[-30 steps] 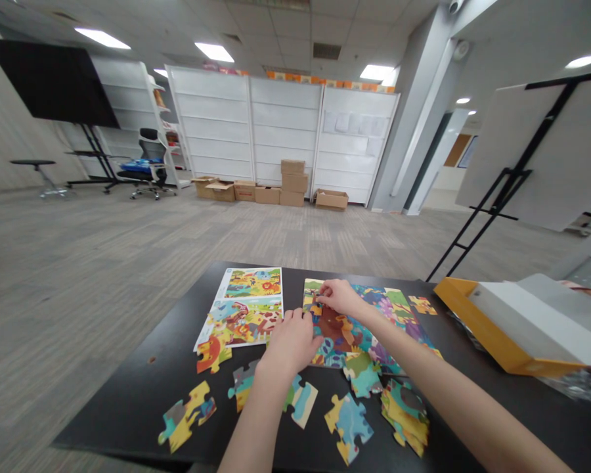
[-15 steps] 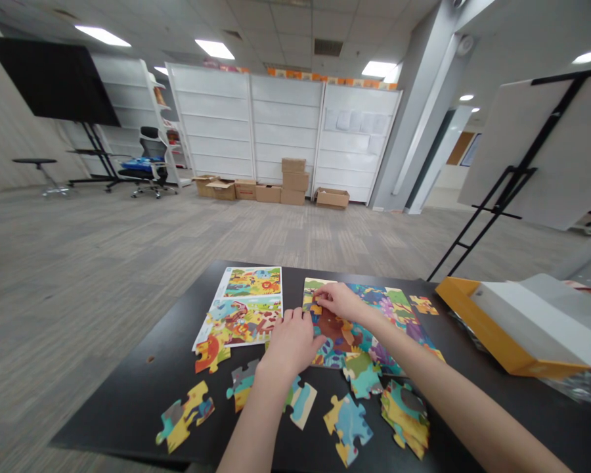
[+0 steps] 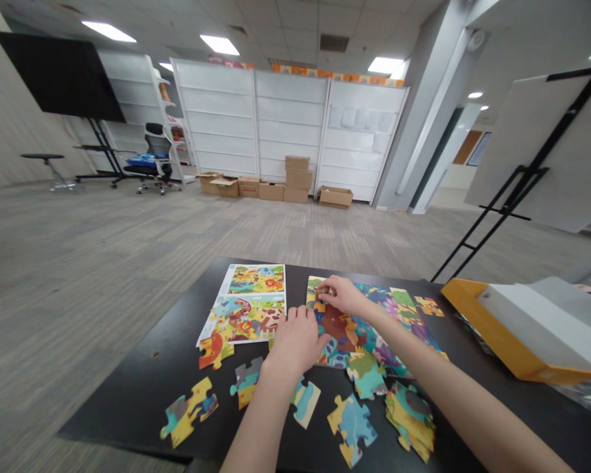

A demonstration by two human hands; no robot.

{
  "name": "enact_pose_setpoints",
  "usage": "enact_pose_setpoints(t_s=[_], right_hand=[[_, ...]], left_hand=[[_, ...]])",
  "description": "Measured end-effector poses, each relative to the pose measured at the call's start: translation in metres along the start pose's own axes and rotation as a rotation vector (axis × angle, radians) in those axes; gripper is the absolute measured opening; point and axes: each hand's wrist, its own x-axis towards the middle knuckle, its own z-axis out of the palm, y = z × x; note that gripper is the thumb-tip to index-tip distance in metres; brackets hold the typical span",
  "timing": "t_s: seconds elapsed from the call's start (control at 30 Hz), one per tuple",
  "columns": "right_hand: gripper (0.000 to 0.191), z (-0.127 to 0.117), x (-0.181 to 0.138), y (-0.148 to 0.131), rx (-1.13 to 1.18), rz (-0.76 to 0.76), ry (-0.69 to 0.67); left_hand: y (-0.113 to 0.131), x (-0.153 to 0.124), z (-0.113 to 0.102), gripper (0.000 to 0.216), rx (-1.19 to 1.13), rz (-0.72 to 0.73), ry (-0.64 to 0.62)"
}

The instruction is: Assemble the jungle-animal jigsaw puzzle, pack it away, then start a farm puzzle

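Fingers of my right hand [image 3: 343, 297] pinch their grip on a small puzzle piece [image 3: 318, 305] at the far-left corner of the half-built puzzle [image 3: 379, 322] on the worktop [image 3: 142, 394]. My left hand [image 3: 298, 341] lies flat, grip open, on the puzzle's near-left edge, beside the picture sheet [image 3: 246, 303].

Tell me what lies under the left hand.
The left hand lies over the assembled puzzle's left edge and the black table. Anything beneath the palm is covered.

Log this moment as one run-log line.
left hand: flat on puzzle, left edge | right hand: on piece, puzzle top-left | loose pieces: near edge of table | sheet: left of puzzle | box: right
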Motion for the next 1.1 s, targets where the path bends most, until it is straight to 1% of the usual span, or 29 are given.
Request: enact_pose_setpoints(t_s=[0.1, 0.23, 0.37, 0.53, 0.7, 0.83, 1.1], right_hand=[[0.015, 0.001, 0.005, 0.007, -0.011, -0.008, 0.002], [0.015, 0.001, 0.007, 0.016, -0.026, -0.078, -0.026], [0.02, 0.002, 0.006, 0.024, -0.001, -0.134, -0.023], [0.026, -0.001, 0.003, 0.031, 0.045, -0.176, -0.079], [0.027, -0.004, 0.004, 0.03, 0.034, -0.163, -0.106], [0.027, -0.003, 0.004, 0.028, -0.007, -0.154, -0.102], [0.031, -0.003, -0.001, 0.023, -0.114, -0.198, -0.109]], left_hand=[[0.0, 0.0, 0.0, 0.053, 0.003, -0.003, -0.001], [-0.001, -0.001, 0.002, 0.053, -0.004, -0.001, 0.002], [0.0, -0.002, 0.0, 0.05, -0.009, 0.008, -0.004], [0.0, -0.002, -0.001, 0.047, -0.004, -0.002, -0.015], [-0.001, -0.001, 0.002, 0.051, -0.013, 0.001, 0.005], [-0.001, 0.0, 0.001, 0.052, -0.013, 0.0, 0.006], [0.0, 0.001, 0.003, 0.055, 0.006, -0.006, 0.016]])
